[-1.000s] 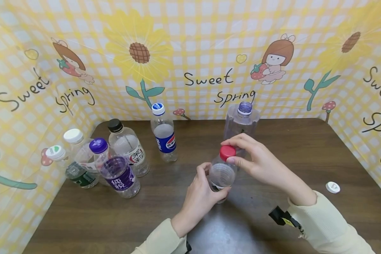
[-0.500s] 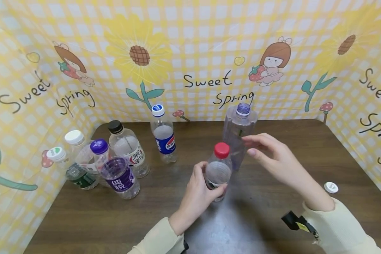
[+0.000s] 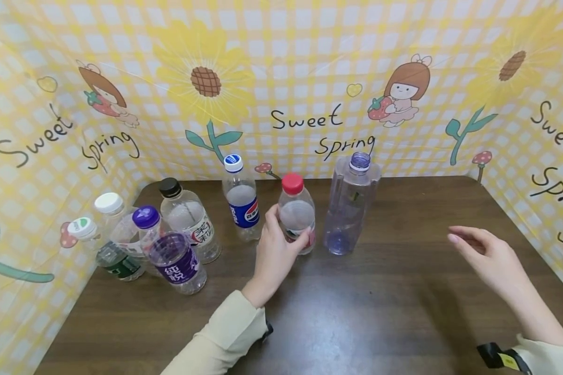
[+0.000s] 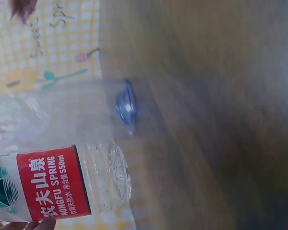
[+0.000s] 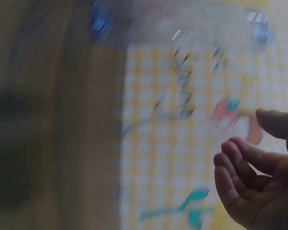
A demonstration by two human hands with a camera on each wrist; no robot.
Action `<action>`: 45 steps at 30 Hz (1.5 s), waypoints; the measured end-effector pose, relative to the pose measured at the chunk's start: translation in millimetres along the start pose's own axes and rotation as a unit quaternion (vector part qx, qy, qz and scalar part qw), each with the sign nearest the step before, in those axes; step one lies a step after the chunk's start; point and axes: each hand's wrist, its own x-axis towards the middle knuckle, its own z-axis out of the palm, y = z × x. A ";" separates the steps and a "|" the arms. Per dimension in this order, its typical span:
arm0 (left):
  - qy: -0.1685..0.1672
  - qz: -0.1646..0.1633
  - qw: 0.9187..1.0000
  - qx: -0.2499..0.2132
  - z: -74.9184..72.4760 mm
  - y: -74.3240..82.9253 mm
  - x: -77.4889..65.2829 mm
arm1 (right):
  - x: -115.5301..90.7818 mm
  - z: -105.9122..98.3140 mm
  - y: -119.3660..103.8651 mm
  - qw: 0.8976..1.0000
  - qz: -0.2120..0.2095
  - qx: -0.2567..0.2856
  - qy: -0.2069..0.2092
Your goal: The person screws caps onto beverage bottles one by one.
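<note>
My left hand (image 3: 272,260) grips a clear plastic water bottle (image 3: 296,211) with a red cap. Its red label shows in the left wrist view, with my fingertips (image 4: 48,223) curled at the label's edge. The bottle stands upright between a cola bottle (image 3: 244,200) with a blue label and a large purplish clear bottle (image 3: 349,208) without a cap. My right hand (image 3: 492,260) hovers over the right side of the table, fingers loosely bent. In the right wrist view, nothing shows between its thumb and fingers (image 5: 230,167).
Several capped bottles stand together at the left: a purple-capped bottle (image 3: 173,255), a black-capped bottle (image 3: 190,219) and white-capped bottles (image 3: 122,224) behind. A yellow checked cloth (image 3: 281,62) walls the back and sides of the brown table (image 3: 356,323).
My right hand lets go of the red cap and moves right, now covering the spot where a loose white cap lay. My left hand carries the red-capped bottle back and left beside the cola bottle.
</note>
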 end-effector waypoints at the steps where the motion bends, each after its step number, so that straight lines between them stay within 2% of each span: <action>1: 0.002 -0.002 1.000 0.001 0.7 -1.8 4.6 | -0.5 -0.2 9.2 1.000 0.015 -0.015 -0.001; 4: 0.004 -0.012 1.000 0.002 3.5 -7.4 16.2 | -0.5 0.4 35.8 0.996 0.060 -0.064 -0.010; 7: 0.002 -0.021 1.000 0.003 6.6 -12.2 24.5 | 0.9 0.0 61.9 0.991 0.080 -0.103 -0.042; 12: -0.011 -0.035 0.999 0.011 10.8 -15.8 32.9 | 0.9 1.1 97.5 0.985 0.072 -0.133 -0.080; 17: -0.016 -0.045 0.999 0.011 14.5 -18.1 38.8 | -3.8 5.4 117.0 0.984 0.070 -0.139 -0.092; 21: -0.009 -0.038 0.999 0.006 16.7 -20.9 43.5 | -5.6 6.6 123.1 0.982 0.075 -0.134 -0.113; 25: -0.003 -0.035 0.999 0.003 17.8 -23.9 48.0 | -6.4 8.6 124.8 0.982 0.072 -0.132 -0.111; 32: -0.011 -0.059 0.998 0.002 17.7 -26.8 53.3 | -6.1 15.1 123.4 0.984 0.065 -0.129 -0.099; 40: -0.027 -0.084 0.996 0.007 15.5 -26.9 56.1 | -4.9 15.7 119.9 0.982 0.083 -0.125 -0.115; 45: -0.040 -0.095 0.995 0.015 15.6 -27.7 56.4 | -3.9 16.4 119.4 0.983 0.081 -0.124 -0.112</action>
